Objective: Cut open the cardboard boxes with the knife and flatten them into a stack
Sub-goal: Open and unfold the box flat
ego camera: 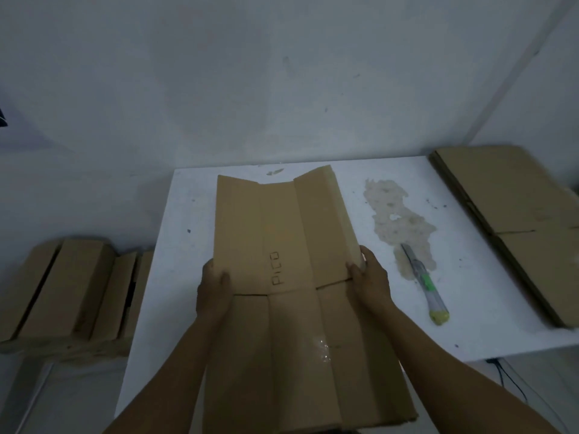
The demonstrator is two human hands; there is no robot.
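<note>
An opened, nearly flat brown cardboard box (282,233) marked "PICO" lies lengthwise on the white table (407,324), its far side flaps still bent upward. My left hand (214,288) grips its left edge, thumb on top. My right hand (368,278) grips the right edge the same way. A utility knife (424,285) with a yellow-green handle lies on the table to the right of my right hand, untouched, blade end pointing away from me.
A stack of flattened cardboard (513,220) sits at the table's right end. Several unflattened boxes (72,289) stand on a lower surface to the left. A rough scraped patch (398,220) marks the tabletop. The wall is close behind the table.
</note>
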